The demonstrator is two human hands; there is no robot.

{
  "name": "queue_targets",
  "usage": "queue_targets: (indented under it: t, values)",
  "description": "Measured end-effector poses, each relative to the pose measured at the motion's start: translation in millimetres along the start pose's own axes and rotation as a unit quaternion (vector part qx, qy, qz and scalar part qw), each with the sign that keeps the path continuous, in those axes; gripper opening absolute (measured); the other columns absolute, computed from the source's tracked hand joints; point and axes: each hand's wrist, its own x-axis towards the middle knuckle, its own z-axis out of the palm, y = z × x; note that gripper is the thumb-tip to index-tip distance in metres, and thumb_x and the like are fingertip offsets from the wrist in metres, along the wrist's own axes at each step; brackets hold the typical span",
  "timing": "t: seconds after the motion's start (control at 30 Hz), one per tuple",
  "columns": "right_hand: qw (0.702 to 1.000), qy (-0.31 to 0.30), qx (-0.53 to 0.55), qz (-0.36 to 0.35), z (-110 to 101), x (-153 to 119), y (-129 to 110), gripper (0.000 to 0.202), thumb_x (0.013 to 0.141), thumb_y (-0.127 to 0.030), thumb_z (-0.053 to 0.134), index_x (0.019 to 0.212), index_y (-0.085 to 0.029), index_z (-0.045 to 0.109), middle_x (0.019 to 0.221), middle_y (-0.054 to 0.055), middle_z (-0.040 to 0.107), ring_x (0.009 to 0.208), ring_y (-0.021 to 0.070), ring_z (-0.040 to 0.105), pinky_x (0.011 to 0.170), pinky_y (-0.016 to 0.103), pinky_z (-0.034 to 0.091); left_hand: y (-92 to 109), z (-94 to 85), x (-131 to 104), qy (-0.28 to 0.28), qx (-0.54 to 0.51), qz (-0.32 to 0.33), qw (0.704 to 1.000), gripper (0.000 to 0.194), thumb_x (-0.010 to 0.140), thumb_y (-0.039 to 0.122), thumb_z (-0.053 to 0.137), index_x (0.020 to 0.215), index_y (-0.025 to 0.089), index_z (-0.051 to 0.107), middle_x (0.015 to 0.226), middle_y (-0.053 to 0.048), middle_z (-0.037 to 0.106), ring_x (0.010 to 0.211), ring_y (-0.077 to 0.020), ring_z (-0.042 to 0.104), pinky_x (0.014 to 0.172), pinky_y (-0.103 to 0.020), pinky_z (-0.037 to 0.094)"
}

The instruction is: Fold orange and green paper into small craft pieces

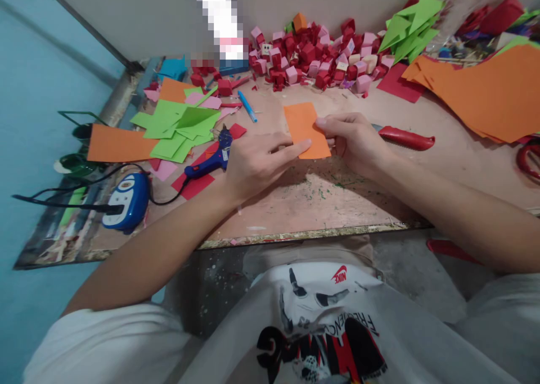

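Observation:
Between my two hands, just above the table, is a small orange rectangle of paper or foam sheet [304, 126]. My left hand [264, 162] grips its lower left side, with a finger lying across its face. At its right edge my right hand [354, 139] pinches it, thumb on top; the fingers beneath are partly hidden. A red-handled cutter or knife [407, 138] lies just beyond my right hand, its front end hidden behind the hand. Beside my left hand rests a blue glue gun [211, 162], its body partly covered by the hand.
Small red and pink folded boxes [312, 58] are heaped at the back. Green sheets [181, 125] lie left, near a blue power socket [127, 201] with a black cord. A blue pen [247, 107] lies mid-table. Large orange sheets [485, 91] and red-handled scissors [529, 159] are at right.

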Motion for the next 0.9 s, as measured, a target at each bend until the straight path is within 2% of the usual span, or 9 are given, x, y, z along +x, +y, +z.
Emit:
queue_targets:
  t: [0.1, 0.2, 0.27, 0.33, 0.4, 0.47, 0.57, 0.77, 0.9]
  values:
    - [0.999, 0.030, -0.002, -0.024, -0.3, 0.3, 1.0, 0.045, 0.080, -0.062, 0.103, 0.075, -0.027, 0.075, 0.077, 0.006, 0.073, 0.071, 0.0234, 0.067, 0.059, 0.038, 0.056, -1.9, -2.6, 2.6, -0.020, -0.025, -0.025, 0.999, 0.028, 0.109, 0.035, 0.067, 0.124, 0.036, 0.091, 0.104, -0.006, 0.087, 0.086, -0.0200, 0.077, 0.072, -0.034, 0.046]
    - [0.999, 0.039, -0.008, -0.034, 0.7, -2.0, -0.4, 0.038, 0.083, -0.056, 0.100, 0.077, -0.026, 0.078, 0.086, 0.007, 0.079, 0.076, 0.0234, 0.070, 0.061, 0.037, 0.057, 4.1, -5.7, 8.0, 0.008, -0.106, -0.097, 0.990, 0.031, 0.101, 0.030, 0.072, 0.128, 0.030, 0.086, 0.104, -0.005, 0.086, 0.082, -0.0186, 0.075, 0.074, -0.032, 0.053]
    - [0.998, 0.037, -0.018, -0.046, 1.7, -3.9, -1.4, 0.035, 0.087, -0.054, 0.099, 0.078, -0.026, 0.079, 0.089, 0.007, 0.080, 0.078, 0.0230, 0.072, 0.063, 0.036, 0.058, 9.2, -5.4, 11.7, 0.050, -0.201, -0.170, 0.964, 0.026, 0.099, 0.030, 0.075, 0.124, 0.028, 0.081, 0.094, -0.003, 0.081, 0.071, -0.0163, 0.070, 0.067, -0.031, 0.054]
    - [0.997, 0.030, -0.036, -0.053, 3.3, -6.1, -1.8, 0.034, 0.090, -0.055, 0.097, 0.081, -0.026, 0.080, 0.090, 0.007, 0.081, 0.080, 0.0232, 0.073, 0.065, 0.036, 0.059, 11.9, -2.3, 14.8, 0.085, -0.297, -0.238, 0.921, 0.016, 0.102, 0.037, 0.077, 0.114, 0.027, 0.077, 0.082, 0.000, 0.075, 0.060, -0.0146, 0.064, 0.059, -0.030, 0.051]
    - [0.997, 0.017, -0.059, -0.054, 5.5, -8.6, -1.9, 0.034, 0.093, -0.056, 0.095, 0.084, -0.026, 0.082, 0.090, 0.006, 0.081, 0.080, 0.0233, 0.073, 0.066, 0.037, 0.060, 11.3, 2.9, 16.3, 0.081, -0.360, -0.291, 0.883, 0.027, 0.104, 0.053, 0.080, 0.106, 0.027, 0.075, 0.080, 0.000, 0.073, 0.057, -0.0142, 0.063, 0.054, -0.030, 0.050]
    - [0.995, 0.000, -0.083, -0.050, 7.9, -11.3, -1.9, 0.032, 0.096, -0.054, 0.093, 0.085, -0.026, 0.083, 0.087, 0.006, 0.080, 0.075, 0.0224, 0.072, 0.066, 0.037, 0.059, 9.0, 8.6, 15.8, 0.048, -0.380, -0.322, 0.866, 0.043, 0.101, 0.069, 0.081, 0.103, 0.026, 0.077, 0.086, -0.003, 0.076, 0.065, -0.0159, 0.068, 0.056, -0.030, 0.053]
    - [0.993, -0.039, -0.105, -0.041, 10.9, -14.7, -2.3, 0.034, 0.097, -0.054, 0.093, 0.082, -0.025, 0.083, 0.079, 0.005, 0.077, 0.069, 0.0203, 0.068, 0.066, 0.036, 0.057, 6.6, 13.6, 12.6, 0.025, -0.376, -0.344, 0.860, 0.053, 0.099, 0.076, 0.080, 0.097, 0.023, 0.079, 0.090, -0.006, 0.079, 0.075, -0.0180, 0.072, 0.063, -0.029, 0.057]
    - [0.987, -0.090, -0.116, -0.058, 10.1, -13.2, 2.3, 0.054, 0.096, -0.071, 0.091, 0.076, -0.022, 0.079, 0.070, 0.002, 0.072, 0.065, 0.0173, 0.063, 0.062, 0.032, 0.052, 11.8, 8.9, 10.2, -0.024, -0.363, -0.310, 0.878, 0.050, 0.102, 0.068, 0.081, 0.091, 0.019, 0.084, 0.092, -0.007, 0.083, 0.079, -0.0192, 0.073, 0.070, -0.030, 0.057]
    - [0.984, -0.102, -0.116, -0.089, 7.5, -9.3, 8.4, 0.060, 0.099, -0.073, 0.087, 0.073, -0.020, 0.077, 0.067, 0.002, 0.069, 0.065, 0.0162, 0.060, 0.062, 0.030, 0.048, 13.2, 8.5, 10.1, -0.039, -0.384, -0.307, 0.870, 0.051, 0.101, 0.069, 0.082, 0.094, 0.018, 0.086, 0.096, -0.008, 0.084, 0.085, -0.0210, 0.075, 0.076, -0.032, 0.060]
